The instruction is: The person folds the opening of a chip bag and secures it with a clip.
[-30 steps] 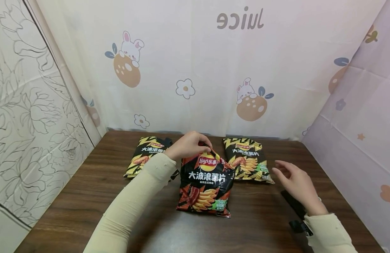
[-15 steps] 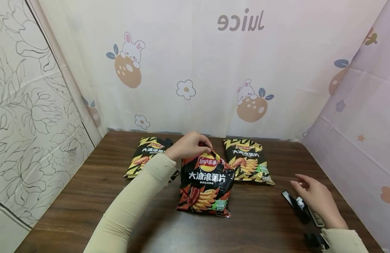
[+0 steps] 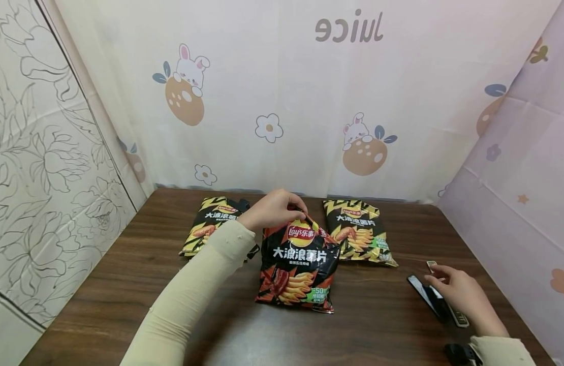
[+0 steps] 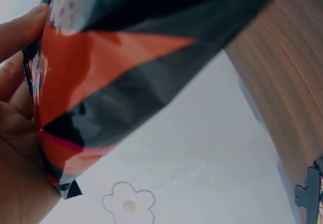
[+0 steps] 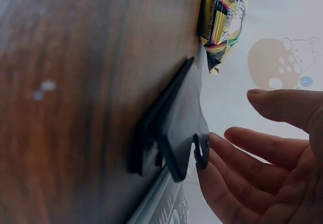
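My left hand [image 3: 275,211] pinches the folded top of a black-and-red Lay's chip bag [image 3: 298,269], which stands near the middle of the wooden table. In the left wrist view the thumb presses on the crumpled edge of the bag [image 4: 101,88]. At the table's right side, my right hand [image 3: 467,295] hovers over black bag clips [image 3: 421,292]. The right wrist view shows the thumb held well apart, and the fingers [image 5: 252,173] loosely bent right at the hooked end of a black clip [image 5: 184,118]. That hand partly hides the clips in the head view.
Two yellow-and-black chip bags lie farther back, one at left [image 3: 209,226] behind my left arm, with black clip parts [image 3: 238,205] beside it, and one at right [image 3: 357,231]. A pale strip [image 3: 460,317] lies by the clips. Printed curtains [image 3: 305,81] border the table.
My right hand has moved right and toward me, from beside the right yellow bag down to the clips, uncovering part of them. The left hand and its bag stay put.
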Available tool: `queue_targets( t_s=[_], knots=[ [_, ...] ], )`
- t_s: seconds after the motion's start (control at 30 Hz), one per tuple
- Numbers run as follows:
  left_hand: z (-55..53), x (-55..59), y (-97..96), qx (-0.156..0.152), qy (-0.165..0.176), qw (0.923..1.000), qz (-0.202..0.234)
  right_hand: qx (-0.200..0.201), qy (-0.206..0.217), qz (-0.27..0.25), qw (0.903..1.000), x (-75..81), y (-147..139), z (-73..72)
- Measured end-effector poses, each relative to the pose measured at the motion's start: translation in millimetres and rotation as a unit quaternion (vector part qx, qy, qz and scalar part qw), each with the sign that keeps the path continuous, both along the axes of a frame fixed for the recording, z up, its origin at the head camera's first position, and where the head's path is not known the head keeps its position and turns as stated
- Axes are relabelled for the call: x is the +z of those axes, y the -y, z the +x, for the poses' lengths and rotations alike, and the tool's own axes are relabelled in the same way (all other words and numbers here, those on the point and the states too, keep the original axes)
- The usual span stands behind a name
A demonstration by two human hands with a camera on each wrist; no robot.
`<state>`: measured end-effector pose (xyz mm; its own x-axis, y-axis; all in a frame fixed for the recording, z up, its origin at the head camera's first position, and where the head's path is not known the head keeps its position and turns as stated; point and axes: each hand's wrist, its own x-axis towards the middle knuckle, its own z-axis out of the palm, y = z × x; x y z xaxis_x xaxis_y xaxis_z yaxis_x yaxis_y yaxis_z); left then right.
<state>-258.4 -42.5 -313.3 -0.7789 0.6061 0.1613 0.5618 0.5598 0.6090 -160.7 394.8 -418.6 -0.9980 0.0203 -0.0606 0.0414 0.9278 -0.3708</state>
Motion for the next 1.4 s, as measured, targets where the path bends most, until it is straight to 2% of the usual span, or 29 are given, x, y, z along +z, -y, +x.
queue_targets(
  t_s=[0.3,0.53,1.07,1.4],
  knots=[
    [-2.0,-0.9,0.2,-0.002,0.002,1.0000,-0.001,0.011,0.037,0.000,0.9993,-2.6,-0.8,-2.3],
    [-1.4,-0.4,0.2,-0.002,0.000,1.0000,-0.004,0.029,0.027,0.005,0.9992,-7.3,-2.3,-1.9],
    [1.2,1.3,-0.4,0.005,0.003,1.0000,-0.004,0.023,0.058,0.018,0.9979,-7.2,0.5,-5.2],
    [1.2,1.5,-0.3,0.003,-0.002,1.0000,-0.003,0.013,0.079,0.001,0.9968,-6.3,-0.1,-6.3]
  ],
)
